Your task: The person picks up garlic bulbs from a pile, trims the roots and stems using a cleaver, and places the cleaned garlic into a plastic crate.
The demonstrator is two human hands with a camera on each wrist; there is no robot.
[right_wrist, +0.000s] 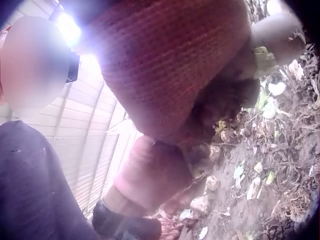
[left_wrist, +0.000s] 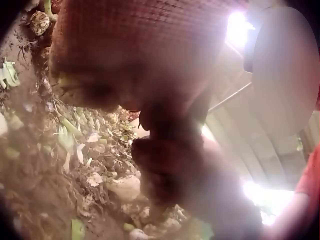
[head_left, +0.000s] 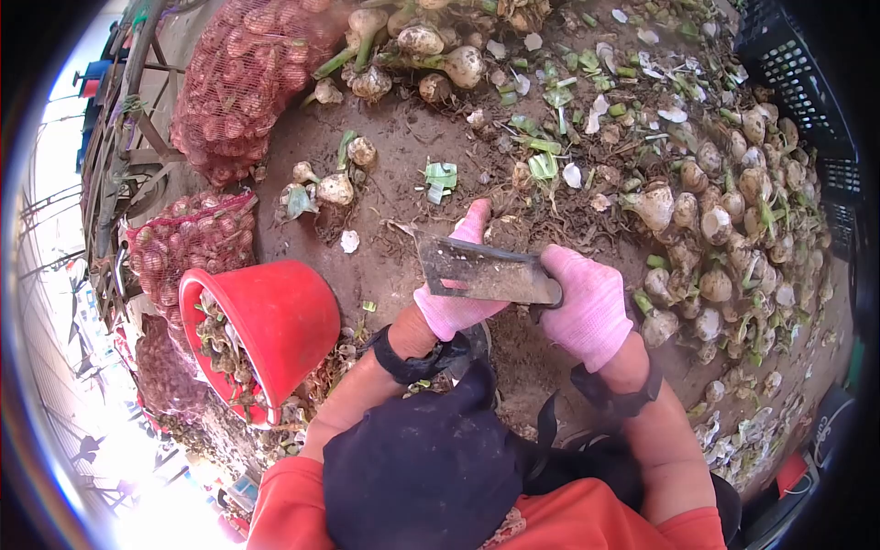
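In the head view, my right hand [head_left: 587, 307], in a pink knit glove, grips a cleaver [head_left: 486, 268] by its handle. The broad, dirt-marked blade points left. Under the blade lies my left hand [head_left: 458, 312], also gloved in pink; one finger reaches out past the blade's far edge, and pink shows through a slot in the blade. The blade hides the left palm, so I cannot tell what it holds. Both wrist views are dark and blurred around the gloves. Beyond the hands, several garlic bulbs [head_left: 335, 189] lie on the soil.
A tilted red bucket [head_left: 293, 307] holding trimmings stands left. Red mesh sacks of garlic [head_left: 229, 101] lie behind it. At right spreads a large heap of garlic bulbs [head_left: 715, 284], with black crates [head_left: 797, 78] beyond. Cut stems and peelings [head_left: 544, 165] litter the ground.
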